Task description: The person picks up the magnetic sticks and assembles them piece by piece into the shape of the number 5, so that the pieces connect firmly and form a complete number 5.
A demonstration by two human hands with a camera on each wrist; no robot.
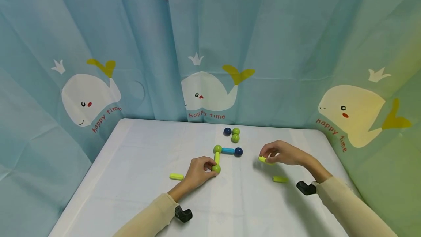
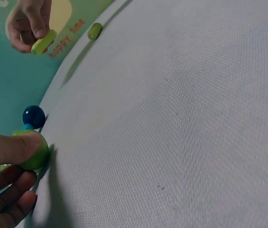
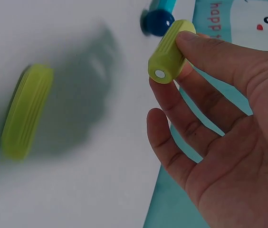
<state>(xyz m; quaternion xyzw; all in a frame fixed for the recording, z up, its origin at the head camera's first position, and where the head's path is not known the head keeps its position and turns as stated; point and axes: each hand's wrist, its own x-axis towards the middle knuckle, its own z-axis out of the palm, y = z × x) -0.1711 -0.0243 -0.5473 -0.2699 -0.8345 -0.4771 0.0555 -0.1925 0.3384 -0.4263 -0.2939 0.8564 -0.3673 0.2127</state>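
My left hand (image 1: 198,171) pinches a green ball (image 1: 216,169) between thumb and fingers. That ball sits at the near end of a yellow-green rod (image 1: 217,158), whose far end meets another green ball (image 1: 217,149). From there a blue rod (image 1: 228,150) runs right to a dark blue ball (image 1: 238,151). Above the table at the right, my right hand (image 1: 283,152) pinches a loose yellow-green rod (image 3: 171,52); a pale round disc shows in its end face. A second loose yellow-green rod (image 1: 280,179) lies on the table below that hand.
Another yellow-green rod (image 1: 176,176) lies left of my left wrist. Behind the joined pieces sit a loose dark blue ball (image 1: 227,131) and two green balls (image 1: 235,138). A blue curtain (image 1: 279,46) with printed whales hangs behind the white table (image 1: 144,145).
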